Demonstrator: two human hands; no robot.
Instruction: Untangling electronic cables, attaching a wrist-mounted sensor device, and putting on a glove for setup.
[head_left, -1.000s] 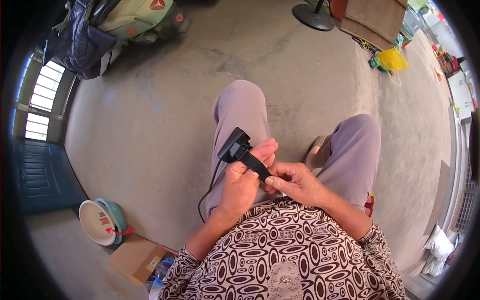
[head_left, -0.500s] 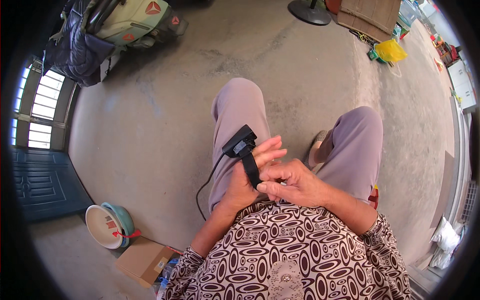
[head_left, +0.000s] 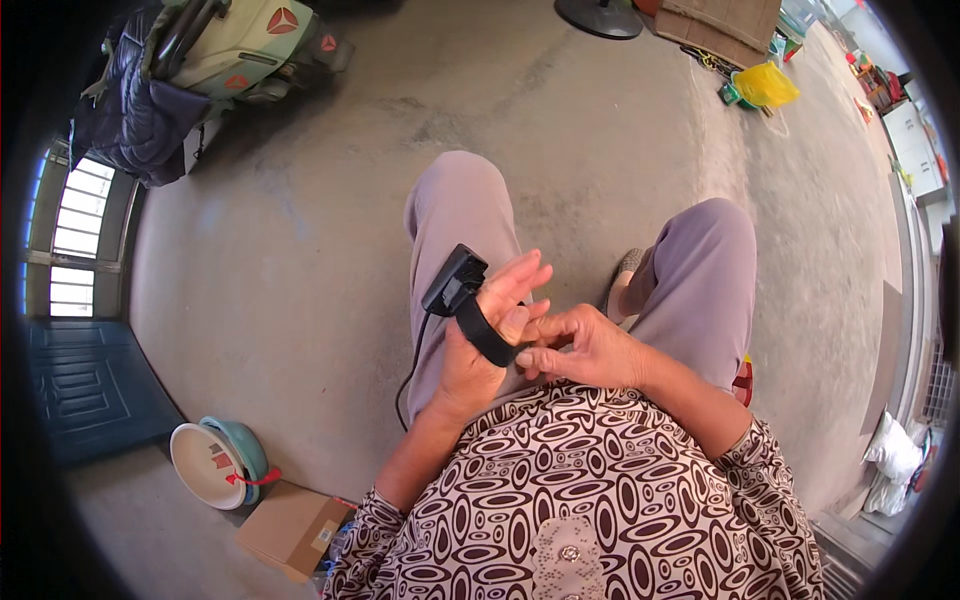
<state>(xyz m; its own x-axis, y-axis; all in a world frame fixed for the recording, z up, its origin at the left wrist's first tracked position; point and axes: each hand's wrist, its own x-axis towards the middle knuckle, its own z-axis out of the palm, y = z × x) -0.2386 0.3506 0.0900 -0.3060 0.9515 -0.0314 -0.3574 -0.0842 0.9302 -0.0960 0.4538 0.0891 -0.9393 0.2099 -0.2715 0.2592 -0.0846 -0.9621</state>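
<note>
Strapped to my left hand [head_left: 478,368] is a small black box-shaped device [head_left: 456,279], with a thin cable running down from it beside my forearm. Its black strap [head_left: 486,334] loops across the hand. The fingers of that hand are stretched out and hold nothing, palm partly turned up. My right hand [head_left: 590,348] comes in from the right, thumb and forefinger pinched on the strap's near end. Some of its other fingers are tucked behind and partly hidden. Both hands are over my lap, between my knees.
A scooter [head_left: 235,50] draped with a dark quilted cover stands far left. Nested basins [head_left: 205,465] and a cardboard box [head_left: 290,530] sit at lower left, near a dark blue door panel [head_left: 90,390]. A yellow bag [head_left: 766,86] and a round black stand base [head_left: 600,18] are farther off.
My left hand has turned so more of its palm and thumb shows, and the strap loop looks wider. My right hand keeps its pinch on the strap end. The whole view has shifted slightly.
</note>
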